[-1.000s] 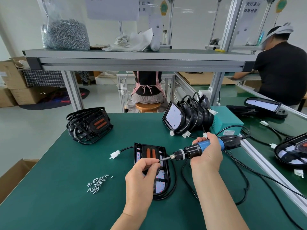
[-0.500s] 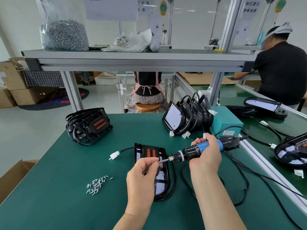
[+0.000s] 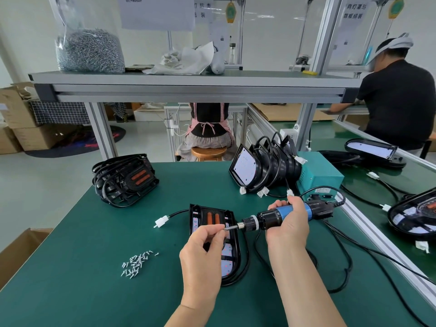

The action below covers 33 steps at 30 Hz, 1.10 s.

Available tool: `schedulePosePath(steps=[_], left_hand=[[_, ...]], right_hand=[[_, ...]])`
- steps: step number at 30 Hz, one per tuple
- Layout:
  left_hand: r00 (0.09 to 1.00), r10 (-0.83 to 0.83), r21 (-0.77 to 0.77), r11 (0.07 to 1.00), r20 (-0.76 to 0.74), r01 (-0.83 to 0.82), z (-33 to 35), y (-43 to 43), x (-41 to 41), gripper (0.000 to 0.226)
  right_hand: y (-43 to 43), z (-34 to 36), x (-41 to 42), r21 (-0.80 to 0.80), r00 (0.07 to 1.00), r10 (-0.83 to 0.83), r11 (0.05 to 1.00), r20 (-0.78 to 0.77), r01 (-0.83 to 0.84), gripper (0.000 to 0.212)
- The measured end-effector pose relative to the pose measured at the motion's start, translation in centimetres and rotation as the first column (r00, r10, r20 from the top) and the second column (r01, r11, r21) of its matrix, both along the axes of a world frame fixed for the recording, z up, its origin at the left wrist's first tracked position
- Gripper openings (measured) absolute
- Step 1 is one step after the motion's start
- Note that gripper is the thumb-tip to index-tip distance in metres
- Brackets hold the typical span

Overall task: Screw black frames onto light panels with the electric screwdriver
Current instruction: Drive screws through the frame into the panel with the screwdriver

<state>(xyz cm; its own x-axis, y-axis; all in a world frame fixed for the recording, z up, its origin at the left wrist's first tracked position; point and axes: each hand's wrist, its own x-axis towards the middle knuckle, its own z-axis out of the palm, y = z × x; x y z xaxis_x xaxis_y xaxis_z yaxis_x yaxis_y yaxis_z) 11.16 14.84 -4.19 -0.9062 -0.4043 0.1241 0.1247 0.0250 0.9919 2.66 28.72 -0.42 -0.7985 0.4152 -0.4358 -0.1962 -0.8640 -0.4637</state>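
While the right hand [image 3: 286, 228] grips the electric screwdriver [image 3: 278, 217], the left hand [image 3: 204, 252] pinches at its bit tip, perhaps a screw. Both hover over the framed light panel [image 3: 213, 234] on the desk [image 3: 94, 232].

2 hands in play, left hand [image 3: 203, 251] and right hand [image 3: 287, 226]; 1 electric screwdriver [image 3: 269, 219]; 1 framed panel [image 3: 208, 217]; 1 screw pile [image 3: 138, 264]; 1 screw bag [image 3: 89, 50].

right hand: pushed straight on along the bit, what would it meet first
Likely the fingertips of the left hand, pinched at the bit tip of the electric screwdriver the right hand grips.
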Motion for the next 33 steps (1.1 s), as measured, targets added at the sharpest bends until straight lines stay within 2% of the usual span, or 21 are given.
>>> schedulePosePath(steps=[10,19,24,27,29,31,33], left_hand=[[1.0,-0.029,0.122,0.992,0.003,0.028,0.21,-0.18,-0.74,0.023],[1.0,-0.023,0.093,0.995,0.006,0.022,0.17,-0.13,-0.39,0.036],[1.0,-0.017,0.112,0.994,0.013,0.015,-0.03,-0.05,-0.52,0.032],[1.0,-0.004,0.029,1.0,0.019,0.003,-0.25,0.14,-0.37,0.028],[0.999,0.013,-0.126,0.992,-0.035,-0.017,-0.18,0.06,-0.08,0.032],[0.981,0.016,-0.37,0.925,-0.192,-0.088,-0.17,-0.36,0.05,0.036],[0.924,-0.04,-0.549,0.813,-0.381,-0.191,-0.38,-0.81,-0.01,0.02]], right_hand=[[0.17,0.53,-0.34,0.026,1.0,-0.016,1.0,-0.025,0.017,0.022],[0.1,0.38,-0.42,0.047,0.999,-0.033,0.998,-0.009,0.033,0.023],[0.05,0.35,-0.34,0.058,0.999,-0.034,0.998,-0.003,0.034,0.024],[-0.04,0.34,-0.23,0.069,0.999,-0.037,0.997,-0.003,0.037,0.024],[-0.05,0.28,-0.23,0.051,1.0,-0.021,0.998,0.006,0.02,0.024],[0.12,0.11,-0.36,0.008,0.999,0.016,1.0,0.028,-0.017,0.024],[0.39,-0.11,-0.49,-0.019,0.996,0.075,0.997,0.056,-0.074,0.02]])
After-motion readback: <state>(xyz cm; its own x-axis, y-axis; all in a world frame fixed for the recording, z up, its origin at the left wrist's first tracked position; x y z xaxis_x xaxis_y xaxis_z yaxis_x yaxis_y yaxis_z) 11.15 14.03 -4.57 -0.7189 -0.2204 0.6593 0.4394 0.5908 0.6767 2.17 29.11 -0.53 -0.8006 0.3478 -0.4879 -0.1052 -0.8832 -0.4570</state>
